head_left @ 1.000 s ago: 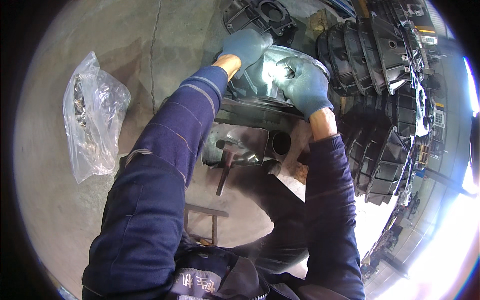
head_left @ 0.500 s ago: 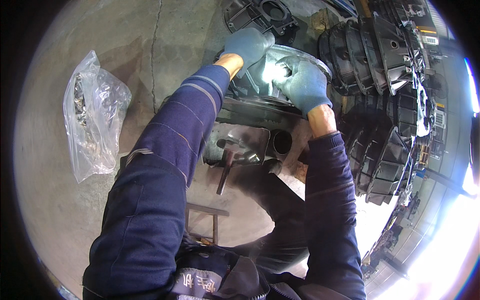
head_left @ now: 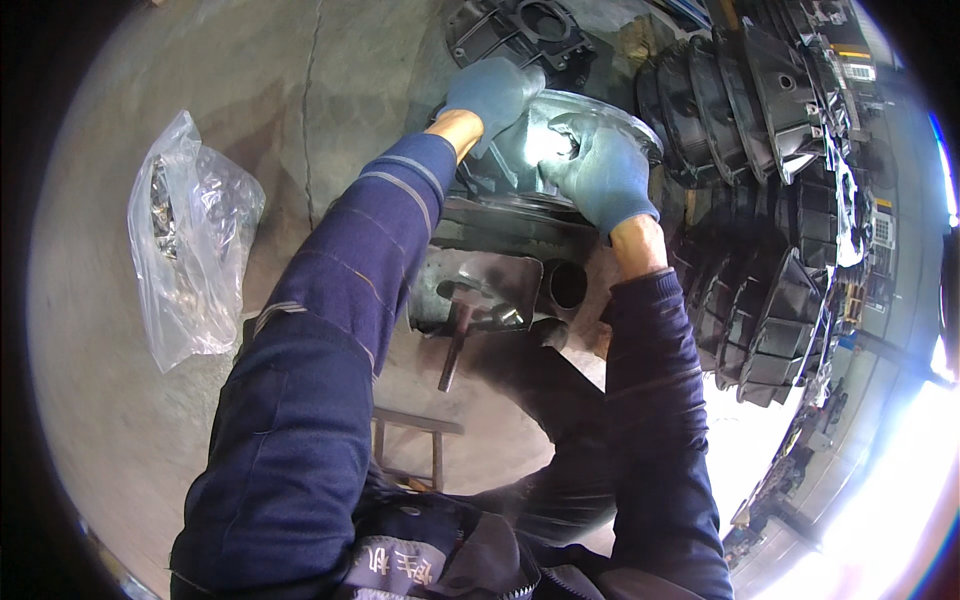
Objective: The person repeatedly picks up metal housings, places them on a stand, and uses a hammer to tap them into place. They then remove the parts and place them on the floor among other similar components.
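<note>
Stacked Parts (head_left: 700, 110) Crowd Metal Casting (head_left: 515, 163)

Beyond the tray's (head_left: 508, 275) far edge, left hand (head_left: 493, 92) and right hand (head_left: 608, 172) meet the casting, fingers curled (whether they grip anything, one cannot tell). A hammer (head_left: 461, 325) overhangs the near edge; a plastic bag (head_left: 190, 250) lies leftward.

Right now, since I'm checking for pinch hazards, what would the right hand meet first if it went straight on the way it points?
Most likely the grey metal casting, whose brightly lit surface lies ahead of the right hand; glare leaves the depth unclear.
</note>
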Available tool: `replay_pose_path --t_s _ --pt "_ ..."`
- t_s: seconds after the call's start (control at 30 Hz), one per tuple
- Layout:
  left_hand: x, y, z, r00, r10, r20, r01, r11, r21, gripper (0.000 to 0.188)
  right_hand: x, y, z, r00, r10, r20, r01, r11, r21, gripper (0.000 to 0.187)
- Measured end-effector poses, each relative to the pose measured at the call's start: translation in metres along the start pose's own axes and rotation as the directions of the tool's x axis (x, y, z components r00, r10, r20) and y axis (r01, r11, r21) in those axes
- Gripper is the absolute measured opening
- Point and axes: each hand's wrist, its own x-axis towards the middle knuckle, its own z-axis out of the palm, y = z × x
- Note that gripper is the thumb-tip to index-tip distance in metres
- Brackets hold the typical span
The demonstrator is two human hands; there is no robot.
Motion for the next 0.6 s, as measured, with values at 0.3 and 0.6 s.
replay_pose_path --t_s 0.3,0.6 --pt "0.014 -0.01 0.006 0.991 0.137 -0.005 -0.134 0.98 0.147 0.059 -0.168 0.021 0.143 0.8 0.593 -0.088 -0.41 0.649 0.641 0.034" --pt "0.006 -0.019 0.015 0.994 0.074 -0.082 -0.08 0.993 -0.082 0.062 -0.352 -0.069 0.326 0.248 0.529 0.811 -0.921 -0.13 0.366 0.049"
